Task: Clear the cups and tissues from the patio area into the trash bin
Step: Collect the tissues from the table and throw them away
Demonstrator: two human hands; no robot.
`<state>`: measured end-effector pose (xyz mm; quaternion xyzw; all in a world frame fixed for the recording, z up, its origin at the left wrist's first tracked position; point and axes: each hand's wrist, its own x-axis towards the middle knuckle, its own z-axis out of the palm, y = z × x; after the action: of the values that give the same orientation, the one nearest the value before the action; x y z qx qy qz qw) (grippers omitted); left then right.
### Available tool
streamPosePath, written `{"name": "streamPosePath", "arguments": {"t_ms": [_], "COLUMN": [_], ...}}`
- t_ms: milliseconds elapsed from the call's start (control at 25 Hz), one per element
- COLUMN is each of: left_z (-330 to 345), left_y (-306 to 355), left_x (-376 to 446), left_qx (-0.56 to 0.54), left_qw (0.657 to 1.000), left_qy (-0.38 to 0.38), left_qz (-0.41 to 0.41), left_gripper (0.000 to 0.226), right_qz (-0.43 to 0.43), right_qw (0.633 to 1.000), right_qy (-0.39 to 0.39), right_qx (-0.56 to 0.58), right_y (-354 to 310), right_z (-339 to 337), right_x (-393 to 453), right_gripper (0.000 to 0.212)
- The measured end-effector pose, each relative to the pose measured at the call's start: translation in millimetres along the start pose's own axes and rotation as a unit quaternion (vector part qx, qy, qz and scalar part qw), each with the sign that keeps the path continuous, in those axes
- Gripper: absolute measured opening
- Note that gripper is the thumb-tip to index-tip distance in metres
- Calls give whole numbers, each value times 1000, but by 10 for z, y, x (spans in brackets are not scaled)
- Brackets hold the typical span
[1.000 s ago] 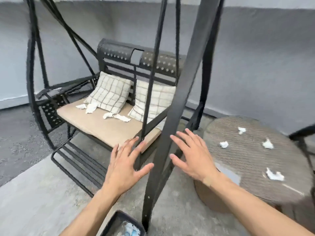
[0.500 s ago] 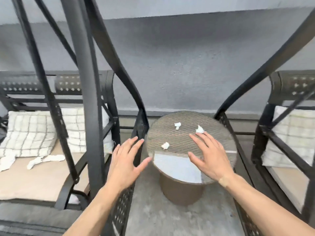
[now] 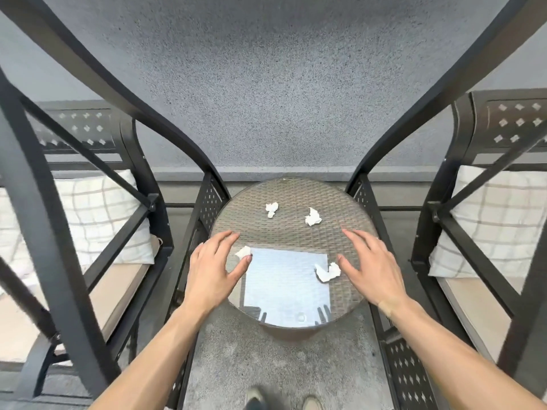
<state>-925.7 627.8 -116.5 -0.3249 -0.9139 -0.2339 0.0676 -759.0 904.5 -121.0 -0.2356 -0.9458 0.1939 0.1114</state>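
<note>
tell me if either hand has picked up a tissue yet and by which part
Nothing is held. The left hand and right hand hover open over the round table; the tissue wads lie loose.

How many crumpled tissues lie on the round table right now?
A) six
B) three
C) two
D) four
D: four white wads show on the round table: one far left of centre, one far right, one by the left hand at, and one by the right hand at.
</note>
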Motion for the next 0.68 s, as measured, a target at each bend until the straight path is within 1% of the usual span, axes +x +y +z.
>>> {"name": "streamPosePath", "arguments": {"t_ms": [120,320,480,600,680], "left_z": [247,608,829,1013,1143], "left_y": [-148,-470,-843,-1089,-1196], "left_x": [139,383,579,684,713], "left_qx": [1,-17,-23,-18,-16], "left_qw": [1000,997,995,990,985], "left_qy": [-21,-67,-75,-116,-147], "left_qz": [-23,-25,-69,-84,-87], "left_gripper": [52,51,50,52,53], "right_qz": [14,27,61,101,118], "right_qw": [1000,998,996,992,988], "right_qy": [-19,-59,-57,-71,-97], "right_qx": [11,11,3,-10,-23], "right_y": [124,125,68,88,117], "right_z": [220,613,918,1109,1243], "right_x": [93,360,545,570,571], "right_gripper": [58,55,49,47,48]}}
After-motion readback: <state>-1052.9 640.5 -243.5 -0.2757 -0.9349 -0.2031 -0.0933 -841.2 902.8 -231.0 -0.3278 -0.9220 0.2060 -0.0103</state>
